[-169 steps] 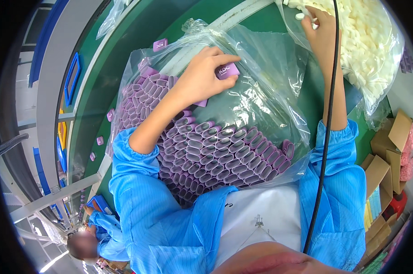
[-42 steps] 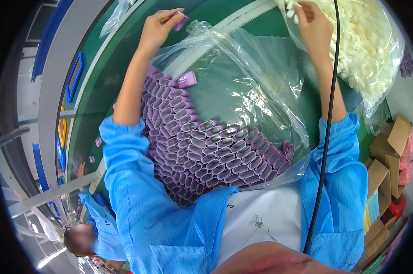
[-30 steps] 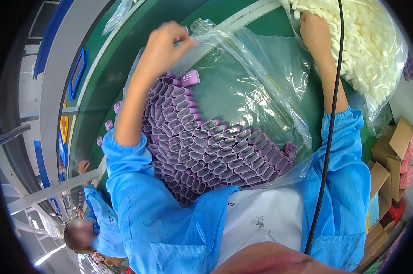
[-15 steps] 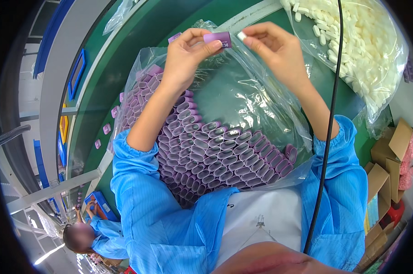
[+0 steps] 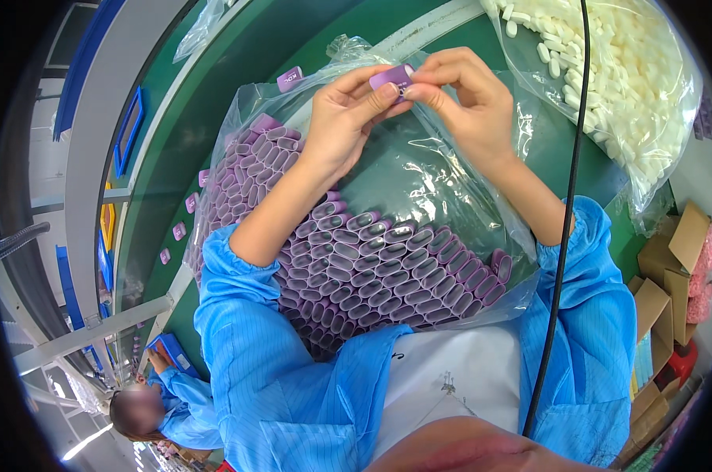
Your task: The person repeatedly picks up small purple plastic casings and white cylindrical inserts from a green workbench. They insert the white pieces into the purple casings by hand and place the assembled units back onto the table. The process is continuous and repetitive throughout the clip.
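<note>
Fingers (image 5: 385,92) of the left hand (image 5: 336,126) pinch 1 purple shell (image 5: 389,77), its long axis toward the right hand (image 5: 475,106), whose fingers crowd its far end (what they grip, I cannot tell).

Lilac-purple casings (image 5: 379,275) with paler rims, cream-white pieces (image 5: 635,90), a bright blue jacket (image 5: 273,370) with fine stripes (white shirt (image 5: 482,366) beneath, small dark print), green work surface (image 5: 309,39), black cable (image 5: 569,208)
</note>
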Available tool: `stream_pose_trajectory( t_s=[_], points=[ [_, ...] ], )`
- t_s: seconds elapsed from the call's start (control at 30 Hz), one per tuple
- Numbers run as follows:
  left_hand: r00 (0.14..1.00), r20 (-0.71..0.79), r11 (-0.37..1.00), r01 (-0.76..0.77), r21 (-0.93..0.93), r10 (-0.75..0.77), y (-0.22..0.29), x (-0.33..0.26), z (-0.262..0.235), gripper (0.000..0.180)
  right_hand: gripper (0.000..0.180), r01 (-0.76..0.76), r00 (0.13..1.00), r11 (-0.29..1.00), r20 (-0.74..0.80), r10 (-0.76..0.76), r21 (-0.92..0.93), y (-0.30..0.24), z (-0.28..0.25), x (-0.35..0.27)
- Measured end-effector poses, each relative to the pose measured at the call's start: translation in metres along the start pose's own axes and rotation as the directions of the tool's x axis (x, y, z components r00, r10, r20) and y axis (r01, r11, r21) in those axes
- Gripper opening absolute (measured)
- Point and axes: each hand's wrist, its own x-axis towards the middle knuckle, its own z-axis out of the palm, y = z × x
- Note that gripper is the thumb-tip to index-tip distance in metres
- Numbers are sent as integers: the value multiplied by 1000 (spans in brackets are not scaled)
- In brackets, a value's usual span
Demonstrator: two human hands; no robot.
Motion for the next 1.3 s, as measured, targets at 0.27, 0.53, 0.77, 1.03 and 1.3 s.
stream_pose_trajectory(
  t_s=[0.27, 0.53, 0.77, 1.03, 1.3],
  points=[
    [998, -40, 988, 45, -145, -52, -2, -2, -1, 33, 13, 260, 965, 939, 99, -243, -224, -8, -4, 6],
    [983, 135, 979, 142, -147, -122, -3, 1, -14, 37, 12, 225, 951, 973, 234, -205, -61, -8, -20, 16],
    [983, 135, 960, 150, -236, -121, -11, -1, -15, 38, 19, 594, 800, 761, 298, -521, -262, -6, -14, 15],
    [969, 219, 935, 182, -304, -117, -12, -2, -14, 38, 20, 577, 814, 767, 280, -510, -282, -12, -8, 11],
    [927, -3, 298, -117, 947, 375, 78, 29, -61, 27, 11, 133, 988, 934, 117, -99, -330, 7, -21, 19]
  ],
)
